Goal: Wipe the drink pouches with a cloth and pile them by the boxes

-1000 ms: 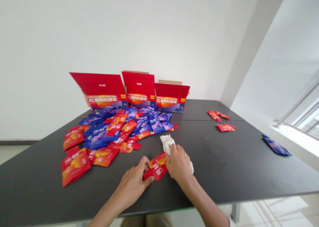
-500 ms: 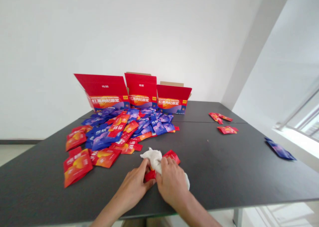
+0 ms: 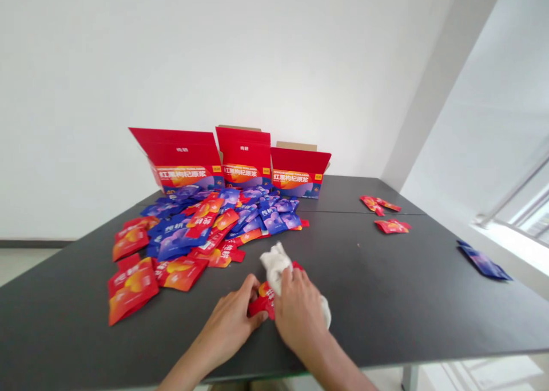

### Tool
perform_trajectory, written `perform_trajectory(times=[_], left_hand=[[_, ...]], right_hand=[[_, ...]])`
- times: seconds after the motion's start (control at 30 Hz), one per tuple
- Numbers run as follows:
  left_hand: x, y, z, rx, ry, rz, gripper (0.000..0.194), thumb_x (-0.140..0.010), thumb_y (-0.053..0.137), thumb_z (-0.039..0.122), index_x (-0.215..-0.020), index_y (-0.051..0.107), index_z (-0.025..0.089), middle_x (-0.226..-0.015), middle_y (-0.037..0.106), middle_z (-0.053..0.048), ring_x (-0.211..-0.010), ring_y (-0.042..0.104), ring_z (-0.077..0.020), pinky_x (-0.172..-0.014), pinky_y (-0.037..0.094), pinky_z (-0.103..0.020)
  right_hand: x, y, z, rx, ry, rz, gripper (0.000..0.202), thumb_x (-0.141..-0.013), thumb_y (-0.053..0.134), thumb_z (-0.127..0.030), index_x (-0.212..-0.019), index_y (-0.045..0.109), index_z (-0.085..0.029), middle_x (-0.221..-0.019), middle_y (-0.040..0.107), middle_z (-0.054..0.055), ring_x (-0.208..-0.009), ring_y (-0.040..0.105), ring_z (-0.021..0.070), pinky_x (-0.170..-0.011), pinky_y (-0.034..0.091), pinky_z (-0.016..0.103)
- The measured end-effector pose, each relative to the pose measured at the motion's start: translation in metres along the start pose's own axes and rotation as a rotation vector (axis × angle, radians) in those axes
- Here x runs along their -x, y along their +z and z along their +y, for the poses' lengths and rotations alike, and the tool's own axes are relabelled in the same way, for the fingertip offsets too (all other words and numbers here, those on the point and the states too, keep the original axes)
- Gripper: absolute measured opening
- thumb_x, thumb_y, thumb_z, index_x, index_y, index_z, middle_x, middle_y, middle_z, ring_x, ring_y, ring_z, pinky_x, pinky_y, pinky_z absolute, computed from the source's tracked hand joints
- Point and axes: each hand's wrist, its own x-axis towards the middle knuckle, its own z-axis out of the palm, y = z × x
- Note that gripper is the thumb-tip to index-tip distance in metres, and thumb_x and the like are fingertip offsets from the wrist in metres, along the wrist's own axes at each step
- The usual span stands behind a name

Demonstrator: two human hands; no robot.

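A red packet (image 3: 266, 300) lies near the front edge of the dark table (image 3: 360, 299), partly hidden beneath my right hand. My left hand (image 3: 234, 316) grips the packet's left end between thumb and fingers. Bunched in my right hand (image 3: 298, 306) is a white cloth (image 3: 275, 263), pressed over the packet's right part. One end of the cloth sticks up beyond the fingers, and another shows to the right of the hand. A corner of red shows just past my right fingertips.
Red and blue packets (image 3: 175, 236) are heaped at the left and centre. Behind them stand three open red boxes (image 3: 189, 176). Several red packets (image 3: 392, 226) lie at the right, and blue packets (image 3: 484, 262) sit near the right edge.
My right hand and the cloth have shifted slightly right, uncovering more of the red packet. The left hand has stayed at the packet's left end.
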Motion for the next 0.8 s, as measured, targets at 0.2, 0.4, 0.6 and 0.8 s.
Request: perform_trajectory(times=[0.2,0.4,0.6,0.8], left_hand=[[0.0021,-0.0027,0.0043,-0.028,-0.031,-0.047,0.028,-0.078,0.053,0.031,-0.104,0.044,0.025,-0.096,0.066,-0.001,-0.092,0.062,-0.0215,-0.077,0.04,-0.027],[0.0012,-0.0029,0.0047,-0.052,-0.056,-0.024,0.035,-0.076,0.057,0.032,-0.107,0.043,0.024,-0.1,0.064,-0.004,-0.095,0.061,-0.0233,-0.077,0.04,-0.028],[-0.0001,-0.0016,0.003,-0.054,-0.033,-0.027,0.032,-0.075,0.057,0.031,-0.103,0.042,0.024,-0.093,0.065,-0.002,-0.09,0.061,-0.0222,-0.073,0.039,-0.027],[-0.0002,-0.0018,0.0021,-0.037,-0.019,-0.035,0.026,-0.076,0.055,0.031,-0.097,0.042,0.024,-0.09,0.065,0.0,-0.086,0.062,-0.0206,-0.071,0.038,-0.025]], right_hand=[[-0.0041,0.0004,0.003,0.022,0.052,0.015,0.023,-0.082,0.044,-0.019,-0.103,0.054,-0.015,-0.098,0.059,0.012,-0.096,0.055,0.0248,-0.08,0.042,0.035],[-0.0026,0.0028,0.0023,-0.027,-0.092,-0.019,0.028,-0.078,0.049,-0.019,-0.106,0.053,-0.017,-0.102,0.058,0.011,-0.097,0.054,0.025,-0.08,0.042,0.036],[-0.0045,0.0026,0.003,0.023,-0.029,0.018,0.026,-0.08,0.046,-0.017,-0.105,0.054,-0.015,-0.099,0.059,0.012,-0.097,0.053,0.0247,-0.08,0.042,0.035],[-0.0065,0.0031,0.0061,0.016,0.03,0.031,0.024,-0.081,0.045,-0.018,-0.103,0.054,-0.015,-0.098,0.059,0.012,-0.096,0.054,0.0251,-0.079,0.042,0.035]])
